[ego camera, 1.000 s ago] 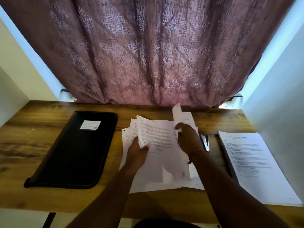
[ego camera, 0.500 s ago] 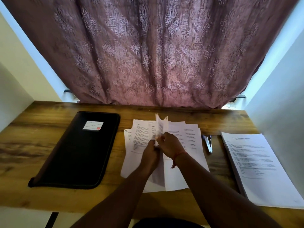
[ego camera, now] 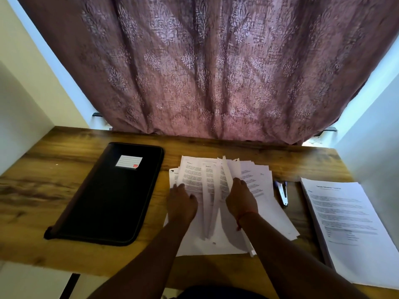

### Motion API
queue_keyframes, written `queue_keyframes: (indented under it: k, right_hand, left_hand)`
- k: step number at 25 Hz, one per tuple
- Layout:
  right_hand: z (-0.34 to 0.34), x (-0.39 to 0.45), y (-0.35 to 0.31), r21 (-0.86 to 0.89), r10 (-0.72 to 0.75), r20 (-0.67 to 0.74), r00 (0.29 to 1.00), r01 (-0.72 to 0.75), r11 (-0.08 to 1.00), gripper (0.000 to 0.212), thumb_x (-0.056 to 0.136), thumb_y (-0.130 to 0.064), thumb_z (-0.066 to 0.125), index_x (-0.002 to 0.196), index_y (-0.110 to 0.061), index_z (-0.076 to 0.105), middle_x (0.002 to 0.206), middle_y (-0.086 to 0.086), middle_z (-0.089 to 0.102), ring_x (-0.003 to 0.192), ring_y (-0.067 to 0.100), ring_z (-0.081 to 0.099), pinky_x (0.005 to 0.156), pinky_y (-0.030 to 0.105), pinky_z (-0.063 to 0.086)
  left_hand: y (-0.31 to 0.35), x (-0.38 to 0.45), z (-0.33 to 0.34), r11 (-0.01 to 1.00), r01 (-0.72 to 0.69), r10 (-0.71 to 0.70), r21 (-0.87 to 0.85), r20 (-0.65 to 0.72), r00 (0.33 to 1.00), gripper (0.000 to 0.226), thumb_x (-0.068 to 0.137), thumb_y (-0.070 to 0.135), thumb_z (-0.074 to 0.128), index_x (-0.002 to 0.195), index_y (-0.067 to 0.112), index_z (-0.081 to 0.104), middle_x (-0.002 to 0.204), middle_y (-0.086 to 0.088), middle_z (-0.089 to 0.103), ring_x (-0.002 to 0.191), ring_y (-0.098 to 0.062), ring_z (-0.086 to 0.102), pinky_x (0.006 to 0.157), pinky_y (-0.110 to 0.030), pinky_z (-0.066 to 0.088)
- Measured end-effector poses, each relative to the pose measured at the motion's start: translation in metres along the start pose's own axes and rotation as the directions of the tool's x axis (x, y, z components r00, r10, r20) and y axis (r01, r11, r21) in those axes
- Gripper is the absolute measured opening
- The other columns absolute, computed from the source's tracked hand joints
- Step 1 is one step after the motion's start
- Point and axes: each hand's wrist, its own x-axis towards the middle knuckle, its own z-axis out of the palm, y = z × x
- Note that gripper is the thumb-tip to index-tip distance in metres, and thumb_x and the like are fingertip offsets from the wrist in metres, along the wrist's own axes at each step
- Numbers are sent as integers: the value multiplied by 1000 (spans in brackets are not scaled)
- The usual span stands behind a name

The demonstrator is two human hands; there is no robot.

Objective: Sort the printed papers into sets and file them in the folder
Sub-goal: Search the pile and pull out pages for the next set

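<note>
Wood-grain tabletop (ego camera: 64,190), brown and streaked, with a straight front edge. At mid-tabletop lies a loose, fanned heap of thin white printed papers (ego camera: 254,186), their corners splayed toward the back edge; several middle sheets stand tilted on edge between the two hands. The left hand (ego camera: 182,202) rests palm-down on the left part of the heap, fingers (ego camera: 178,186) straight and pressing flat on a printed sheet. The right hand (ego camera: 240,199) lies against the tilted sheets at the heap's centre; its fingers curl down into the papers, but whether they grip any sheet cannot be told. A thin red thread (ego camera: 244,215) circles the right wrist.

Toward the left edge lies the folder (ego camera: 108,197): a flat, black, rounded-corner rectangle, closed, with a raised border and a small white lined label (ego camera: 129,162) near its far end. It lies well apart from both hands.

Just right of the heap lies a small narrow stapler (ego camera: 282,192), metallic with a blue part. At the right edge sits a squared, thick stack (ego camera: 349,229) of white printed sheets, edges aligned. Behind the back edge hangs a mauve curtain (ego camera: 205,72) of patterned, folded fabric.
</note>
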Motion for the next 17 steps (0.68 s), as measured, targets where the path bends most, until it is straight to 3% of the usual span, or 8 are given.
queue_keyframes:
  k: [3,9,12,15,17]
  right_hand:
    - [4,1,7,22,28,39,999,-29,999,33,90,-15,57,121,-17,50,119,5,56,110,30,61,91,50,54]
    - [11,5,12,103,74,66,995,-81,991,35,90,-17,56,125,-20,51,116,3,59,111,29,61,94,53,53]
    - [12,6,12,113,89,76,993,-97,989,38,89,-18,57,127,-19,50,118,3,59,112,28,59,96,54,51]
    - [13,7,13,120,102,76,992,-111,987,40,89,-19,58,129,-19,50,121,3,59,113,30,59,96,55,51]
    - [13,7,13,132,106,74,992,-115,985,37,89,-19,57,126,-20,51,118,2,60,111,29,60,95,55,51]
  left_hand:
    - [-14,7,-6,991,124,-126,-51,-40,991,46,94,29,58,134,9,50,134,-14,58,119,-33,58,99,-47,50]
    - [-10,4,-10,993,-94,103,70,-132,986,27,100,31,48,117,18,64,115,-6,69,106,-26,60,97,-43,48]
    - [-8,8,-10,989,-124,119,-76,-59,991,31,102,38,39,111,24,64,109,0,72,99,-21,65,96,-45,51]
    - [-14,13,-8,985,-113,113,-129,-5,994,23,98,29,55,117,21,66,118,0,69,107,-23,64,101,-39,50]
    - [-19,15,-6,987,-99,95,-124,-34,995,33,93,30,64,125,20,62,126,0,62,115,-24,58,97,-25,47]
